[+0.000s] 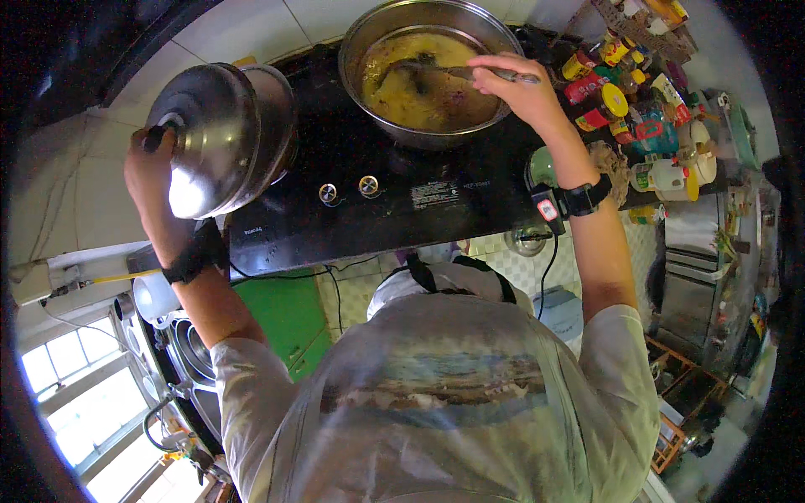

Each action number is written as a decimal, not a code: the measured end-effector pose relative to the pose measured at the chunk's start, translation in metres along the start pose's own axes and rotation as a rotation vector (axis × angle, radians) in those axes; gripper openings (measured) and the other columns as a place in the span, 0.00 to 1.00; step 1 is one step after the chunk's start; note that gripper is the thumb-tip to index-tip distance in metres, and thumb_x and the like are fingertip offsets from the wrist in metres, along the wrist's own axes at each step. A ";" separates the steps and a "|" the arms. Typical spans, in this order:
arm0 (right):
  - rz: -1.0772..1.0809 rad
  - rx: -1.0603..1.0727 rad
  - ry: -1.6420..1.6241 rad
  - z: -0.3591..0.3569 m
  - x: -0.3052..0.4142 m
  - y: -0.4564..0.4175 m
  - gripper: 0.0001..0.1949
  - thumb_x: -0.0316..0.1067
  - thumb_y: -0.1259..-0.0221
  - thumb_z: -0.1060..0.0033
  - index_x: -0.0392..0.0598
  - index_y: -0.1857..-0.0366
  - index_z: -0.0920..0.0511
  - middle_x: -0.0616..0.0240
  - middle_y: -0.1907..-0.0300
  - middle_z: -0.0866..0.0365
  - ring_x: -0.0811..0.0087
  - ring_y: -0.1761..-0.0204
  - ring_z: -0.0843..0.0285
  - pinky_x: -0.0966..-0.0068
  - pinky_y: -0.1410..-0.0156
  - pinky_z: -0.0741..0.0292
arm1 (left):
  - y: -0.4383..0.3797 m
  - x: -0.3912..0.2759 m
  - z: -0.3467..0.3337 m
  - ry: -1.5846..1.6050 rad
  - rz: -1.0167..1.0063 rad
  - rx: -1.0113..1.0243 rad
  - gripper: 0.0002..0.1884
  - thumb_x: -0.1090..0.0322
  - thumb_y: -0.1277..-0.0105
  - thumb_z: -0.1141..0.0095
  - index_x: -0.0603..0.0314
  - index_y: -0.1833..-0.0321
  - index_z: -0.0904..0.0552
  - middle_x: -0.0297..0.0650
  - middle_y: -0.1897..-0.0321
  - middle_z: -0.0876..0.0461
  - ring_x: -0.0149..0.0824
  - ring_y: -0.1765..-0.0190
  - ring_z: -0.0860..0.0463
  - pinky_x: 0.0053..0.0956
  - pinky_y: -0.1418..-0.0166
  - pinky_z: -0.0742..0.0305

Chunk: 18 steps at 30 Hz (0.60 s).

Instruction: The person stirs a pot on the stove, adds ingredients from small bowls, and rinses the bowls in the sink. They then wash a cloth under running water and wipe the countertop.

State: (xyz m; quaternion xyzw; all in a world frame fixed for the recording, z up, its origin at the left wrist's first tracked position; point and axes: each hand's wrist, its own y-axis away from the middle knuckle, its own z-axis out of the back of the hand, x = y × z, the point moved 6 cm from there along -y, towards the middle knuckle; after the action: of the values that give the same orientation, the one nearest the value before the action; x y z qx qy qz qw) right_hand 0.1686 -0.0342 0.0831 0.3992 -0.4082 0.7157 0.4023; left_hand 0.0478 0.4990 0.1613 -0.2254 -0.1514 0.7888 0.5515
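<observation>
My left hand (149, 160) grips the dark knob of a domed metal pot lid (217, 135), held tilted at the left of the stove. Behind the lid shows part of another metal pot (277, 104). In my right hand (512, 82) is the handle of a metal utensil (434, 68), probably a ladle or spoon, whose far end dips into a large steel pot (434, 135). The pot stands at the back of the black stove and holds a yellowish liquid (402, 94) with darker bits. What the submerged end looks like is hidden.
Two control knobs (348, 189) are on the black cooktop (377, 220). Sauce bottles and jars (604, 107) crowd the right side, near a green bowl (542, 166) and a crumpled bag (609, 166). A sink (204, 402) lies at lower left. A cable hangs from my right wrist.
</observation>
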 end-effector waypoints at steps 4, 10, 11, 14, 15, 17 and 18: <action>0.078 0.005 0.244 0.035 -0.006 0.001 0.10 0.32 0.37 0.34 0.42 0.54 0.14 0.66 0.61 0.15 0.77 0.60 0.16 0.81 0.53 0.20 | 0.010 -0.016 0.030 0.190 0.072 -0.021 0.21 0.55 0.37 0.34 0.60 0.46 0.17 0.46 0.56 0.12 0.38 0.55 0.13 0.32 0.50 0.21; -0.185 0.088 0.157 0.080 0.010 0.029 0.11 0.34 0.33 0.38 0.41 0.53 0.15 0.68 0.62 0.16 0.76 0.64 0.14 0.80 0.58 0.18 | 0.020 -0.065 0.048 0.539 0.043 -0.017 0.21 0.61 0.36 0.32 0.65 0.44 0.19 0.42 0.57 0.13 0.33 0.56 0.16 0.26 0.51 0.22; -0.213 0.119 0.131 0.078 0.013 0.034 0.11 0.34 0.33 0.38 0.41 0.53 0.15 0.68 0.62 0.16 0.76 0.64 0.14 0.79 0.58 0.17 | 0.019 -0.074 0.046 0.570 0.049 0.005 0.21 0.62 0.36 0.32 0.66 0.44 0.19 0.42 0.57 0.13 0.32 0.56 0.16 0.26 0.51 0.22; -0.270 0.187 0.023 0.068 0.021 0.043 0.11 0.34 0.32 0.38 0.40 0.54 0.15 0.66 0.63 0.16 0.75 0.64 0.14 0.79 0.57 0.17 | 0.016 -0.118 0.044 0.667 0.035 0.070 0.23 0.65 0.37 0.31 0.71 0.43 0.21 0.43 0.58 0.14 0.33 0.58 0.16 0.26 0.52 0.22; -0.236 0.194 -0.021 0.059 0.021 0.041 0.11 0.34 0.33 0.38 0.40 0.54 0.15 0.66 0.63 0.16 0.75 0.64 0.14 0.79 0.57 0.18 | 0.011 -0.128 0.045 0.666 -0.079 0.088 0.23 0.65 0.37 0.32 0.71 0.42 0.21 0.43 0.58 0.14 0.33 0.58 0.16 0.26 0.51 0.22; -0.184 0.186 -0.088 0.038 0.018 0.041 0.10 0.33 0.34 0.36 0.40 0.54 0.15 0.67 0.64 0.16 0.75 0.64 0.14 0.80 0.56 0.18 | 0.010 -0.174 0.049 0.642 -0.100 0.097 0.23 0.64 0.37 0.32 0.70 0.43 0.21 0.44 0.57 0.14 0.33 0.56 0.16 0.25 0.50 0.22; -0.156 0.139 -0.059 0.036 0.013 0.044 0.10 0.32 0.34 0.36 0.40 0.54 0.15 0.67 0.64 0.16 0.75 0.63 0.14 0.80 0.56 0.19 | 0.003 -0.202 0.032 0.565 -0.162 0.105 0.23 0.64 0.37 0.32 0.69 0.42 0.20 0.45 0.57 0.13 0.32 0.56 0.15 0.25 0.50 0.21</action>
State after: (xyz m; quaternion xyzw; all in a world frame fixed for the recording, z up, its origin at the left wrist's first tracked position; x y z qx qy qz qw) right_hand 0.1327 -0.0784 0.0953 0.4777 -0.3367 0.6967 0.4160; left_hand 0.0876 0.3089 0.2255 -0.3945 0.0317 0.6548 0.6439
